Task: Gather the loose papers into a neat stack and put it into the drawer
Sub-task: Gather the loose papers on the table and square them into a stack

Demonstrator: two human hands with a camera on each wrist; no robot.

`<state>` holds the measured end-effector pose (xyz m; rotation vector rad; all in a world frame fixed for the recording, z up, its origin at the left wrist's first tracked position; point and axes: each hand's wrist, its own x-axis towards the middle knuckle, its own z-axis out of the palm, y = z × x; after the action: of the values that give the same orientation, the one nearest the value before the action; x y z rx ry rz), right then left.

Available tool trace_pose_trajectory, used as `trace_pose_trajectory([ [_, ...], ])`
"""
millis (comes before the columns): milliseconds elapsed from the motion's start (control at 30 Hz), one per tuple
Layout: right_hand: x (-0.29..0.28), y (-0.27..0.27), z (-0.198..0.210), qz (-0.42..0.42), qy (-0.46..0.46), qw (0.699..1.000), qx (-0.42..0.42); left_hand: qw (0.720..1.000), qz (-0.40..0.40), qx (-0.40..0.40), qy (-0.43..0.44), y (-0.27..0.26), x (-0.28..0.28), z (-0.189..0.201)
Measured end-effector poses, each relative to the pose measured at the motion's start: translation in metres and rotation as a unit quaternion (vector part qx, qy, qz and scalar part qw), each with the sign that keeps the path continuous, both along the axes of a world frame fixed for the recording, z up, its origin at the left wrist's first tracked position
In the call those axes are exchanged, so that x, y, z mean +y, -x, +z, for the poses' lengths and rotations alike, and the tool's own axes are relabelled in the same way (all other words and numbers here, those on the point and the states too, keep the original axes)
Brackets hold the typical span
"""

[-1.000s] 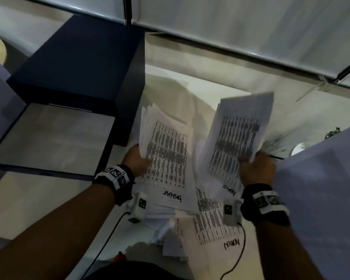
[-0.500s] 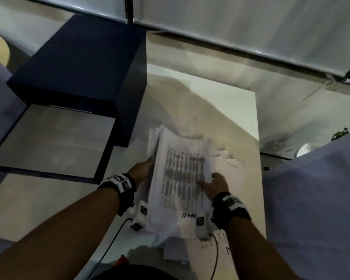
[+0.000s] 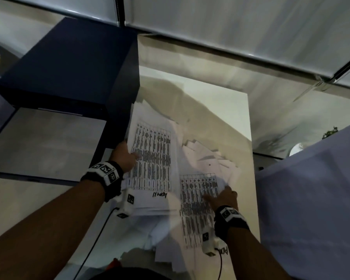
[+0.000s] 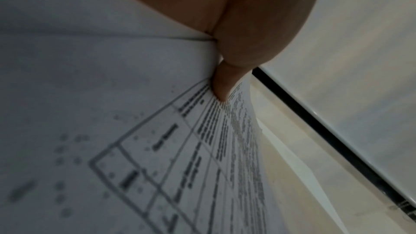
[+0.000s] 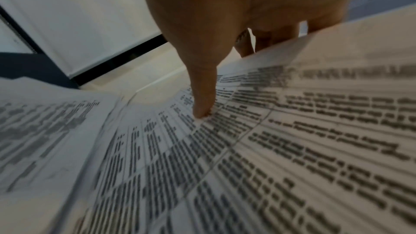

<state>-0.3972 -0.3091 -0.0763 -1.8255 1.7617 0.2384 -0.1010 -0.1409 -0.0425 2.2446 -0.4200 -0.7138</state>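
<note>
My left hand (image 3: 127, 156) grips a thick stack of printed papers (image 3: 152, 158) by its left edge, thumb (image 4: 221, 86) on the top sheet. The stack sits tilted over the white table (image 3: 220, 106), beside the cabinet. My right hand (image 3: 220, 196) pinches a loose printed sheet (image 3: 196, 201) lying to the right of the stack, thumb (image 5: 202, 102) on top and fingers (image 5: 268, 40) under its edge. More loose sheets (image 3: 212, 158) lie fanned beyond it, and others (image 3: 170, 245) lie near me. The open drawer (image 3: 45, 142) stands at the left, with nothing in it.
A dark blue cabinet (image 3: 69, 63) holds the drawer and borders the table's left side. A pale blue cloth-covered surface (image 3: 311, 199) borders the right side. White blinds (image 3: 230, 21) hang at the back. Cables (image 3: 93, 243) trail from both wrists.
My right hand laid the sheet it held up onto the stack in my left hand, then moved right and toward me to pinch another printed sheet. The left hand kept its grip.
</note>
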Motion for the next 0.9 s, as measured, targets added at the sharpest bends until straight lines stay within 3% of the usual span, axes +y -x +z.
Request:
trace_pose_trajectory([
  [67, 0.001, -0.004, -0.001, -0.022, -0.005, 0.998, -0.053, 1.0, 0.015, -0.005, 0.002, -0.004, 0.001, 0.006],
  [333, 0.001, -0.017, 0.023, -0.016, 0.005, 0.997, -0.072, 0.998, 0.067, 0.01, -0.001, 0.008, 0.006, 0.005],
  [533, -0.032, -0.008, 0.121, 0.077, 0.218, 0.97, -0.079, 0.998, 0.016, 0.035, -0.039, 0.022, 0.006, -0.021],
  [700, -0.044, -0.016, 0.224, 0.078, 0.382, 0.912, -0.129, 0.997, -0.052, 0.057, -0.027, 0.045, 0.001, -0.018],
  [800, -0.054, -0.021, 0.233, 0.062, 0.36, 0.914, -0.178, 0.991, -0.096, 0.095, -0.021, 0.054, -0.004, -0.022],
  [900, -0.056, -0.033, 0.199, 0.079, 0.262, 0.944, -0.185, 0.988, -0.093, 0.123, -0.014, 0.056, -0.005, -0.027],
])
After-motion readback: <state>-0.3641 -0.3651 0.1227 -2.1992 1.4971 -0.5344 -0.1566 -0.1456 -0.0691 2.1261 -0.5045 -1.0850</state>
